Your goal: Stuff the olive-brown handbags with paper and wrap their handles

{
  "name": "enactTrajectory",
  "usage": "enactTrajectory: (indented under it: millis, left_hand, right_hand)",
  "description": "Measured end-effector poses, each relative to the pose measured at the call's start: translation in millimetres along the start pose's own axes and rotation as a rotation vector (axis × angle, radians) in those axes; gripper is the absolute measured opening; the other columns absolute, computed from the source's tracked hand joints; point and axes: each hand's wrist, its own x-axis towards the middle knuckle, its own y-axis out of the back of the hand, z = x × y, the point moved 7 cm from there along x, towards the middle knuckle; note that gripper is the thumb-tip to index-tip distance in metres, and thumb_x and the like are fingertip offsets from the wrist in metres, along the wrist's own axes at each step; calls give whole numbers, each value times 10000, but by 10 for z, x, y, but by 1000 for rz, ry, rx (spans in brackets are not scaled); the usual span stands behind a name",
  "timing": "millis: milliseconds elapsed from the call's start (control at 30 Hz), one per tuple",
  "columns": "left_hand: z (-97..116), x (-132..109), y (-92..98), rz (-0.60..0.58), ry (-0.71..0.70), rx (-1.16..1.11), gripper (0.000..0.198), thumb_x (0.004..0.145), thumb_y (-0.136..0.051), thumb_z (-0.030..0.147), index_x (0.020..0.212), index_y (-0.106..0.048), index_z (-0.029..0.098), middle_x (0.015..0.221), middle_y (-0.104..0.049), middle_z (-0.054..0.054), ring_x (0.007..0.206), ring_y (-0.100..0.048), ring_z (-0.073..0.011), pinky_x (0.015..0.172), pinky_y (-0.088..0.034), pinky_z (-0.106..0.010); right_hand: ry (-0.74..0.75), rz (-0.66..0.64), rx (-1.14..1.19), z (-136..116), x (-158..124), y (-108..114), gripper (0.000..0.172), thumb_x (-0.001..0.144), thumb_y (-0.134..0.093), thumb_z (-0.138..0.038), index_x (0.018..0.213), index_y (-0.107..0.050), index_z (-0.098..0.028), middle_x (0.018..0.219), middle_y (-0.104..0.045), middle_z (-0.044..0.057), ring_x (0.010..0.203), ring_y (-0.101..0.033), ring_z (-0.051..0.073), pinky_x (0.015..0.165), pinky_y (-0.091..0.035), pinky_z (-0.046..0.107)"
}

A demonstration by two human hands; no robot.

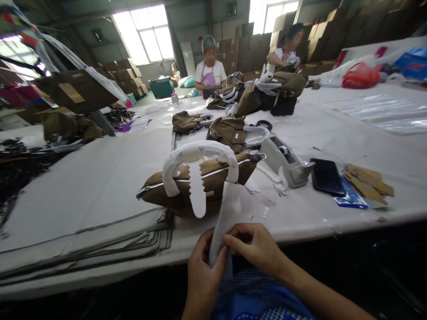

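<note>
Both hands are closed on a pale strip of wrapping [227,209] that runs up to the handbag in front of me. My left hand [206,262] grips its lower part from the left, and my right hand [255,246] pinches its right edge. The olive-brown handbag [213,178] stands on the table with its silver zipper closed. White wrapping covers its arched handle [200,149]. A white toothed strip [197,191] hangs from the handle over the bag's front. The strip's lower end is partly hidden by my fingers.
A grey tape dispenser [288,164] stands right of the bag, near a black phone [327,177] and brown paper tags [368,182]. Flat grey bags [126,235] lie stacked left. More olive bags [230,132] sit behind. Two people [209,73] work across the table.
</note>
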Motion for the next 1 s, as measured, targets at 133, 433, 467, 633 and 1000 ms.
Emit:
enactTrajectory:
  millis: [133, 433, 467, 633, 1000]
  left_hand:
    - [-64, -17, 36, 42, 19, 39, 421, 785, -757, 415, 1126, -685, 178, 1127, -737, -112, 1059, -694, -277, 942, -542, -355]
    - [-130, -40, -42, -28, 162, -213, 498, 769, -808, 382, 1183, -627, 173, 1178, -716, -126, 1101, -674, -288, 933, -525, -347]
    - [-127, -52, -80, -49, 186, -282, 500, 769, -814, 372, 1188, -623, 176, 1178, -714, -121, 1093, -673, -277, 925, -524, -332]
    - [-116, -120, -320, -135, 311, -628, 493, 740, -855, 330, 1154, -660, 148, 883, -711, -39, 735, -636, -113, 656, -489, -162]
    - [-424, -294, -463, -151, 756, -1027, 242, 699, -875, 93, 883, -717, 79, 784, -685, -53, 672, -671, -81, 662, -589, -142]
  right_hand:
    - [51, 27, -280, -39, 1, 54, 228, 859, -640, -350, 775, -762, -177, 675, -724, 34, 614, -631, 163, 592, -446, 264]
    - [-34, 108, -425, 116, 45, 241, 347, 750, -763, -512, 771, -685, -174, 680, -696, 50, 647, -625, 211, 613, -414, 313]
    - [-59, 63, -283, 205, 70, 218, 367, 726, -782, -515, 759, -660, -170, 673, -680, 45, 634, -612, 201, 590, -414, 300]
    - [-71, -184, 447, 473, 128, -25, 515, 697, -785, -611, 823, -554, -168, 650, -614, -10, 510, -530, 105, 478, -412, 216]
    - [6, -125, 528, 442, 90, 36, 451, 689, -832, -505, 807, -550, -174, 585, -604, -48, 437, -496, 79, 436, -402, 197]
